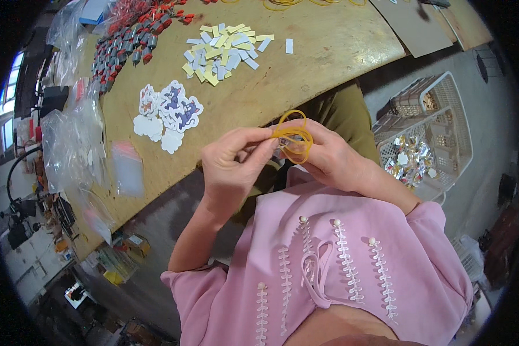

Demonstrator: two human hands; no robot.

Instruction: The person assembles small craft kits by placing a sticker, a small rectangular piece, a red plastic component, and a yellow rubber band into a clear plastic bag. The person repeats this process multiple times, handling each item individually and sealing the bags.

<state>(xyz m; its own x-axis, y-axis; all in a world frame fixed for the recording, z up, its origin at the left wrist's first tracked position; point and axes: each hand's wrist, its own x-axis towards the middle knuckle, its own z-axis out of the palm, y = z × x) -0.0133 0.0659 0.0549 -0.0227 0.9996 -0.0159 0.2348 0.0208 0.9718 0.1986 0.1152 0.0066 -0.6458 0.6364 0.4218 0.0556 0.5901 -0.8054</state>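
The largest surface, the wooden table [254, 92], is spread across the upper left, and its near edge is run slantwise just beyond the hands. By the pink top [352, 259] the space is bounded on the near side, so the work is held in the gap between, over the lap. To the right, past the olive-trousered leg [349, 124], white crates [460, 112] are placed on the floor; some elbow room is judged to be left on that side, while reach to the far left is hemmed in by clear plastic bags [69, 150] and a heap of grey and red parts [124, 49].

The left hand [230, 164] is nearly closed, thumb and forefinger pinched on the yellow cord. The right hand [334, 153] is half curled against the loops; how firmly they are gripped cannot be told, its fingertips being hidden. Farther off, a pile of paper slips [225, 52] and the smaller cut-out stickers [173, 106] are left untouched.

The looped yellow cord [290, 132] is kept between both hands. It is judged that the bundle is being gathered or fastened; for the next move, a steady pinch and evenly held loops seem to be needed.
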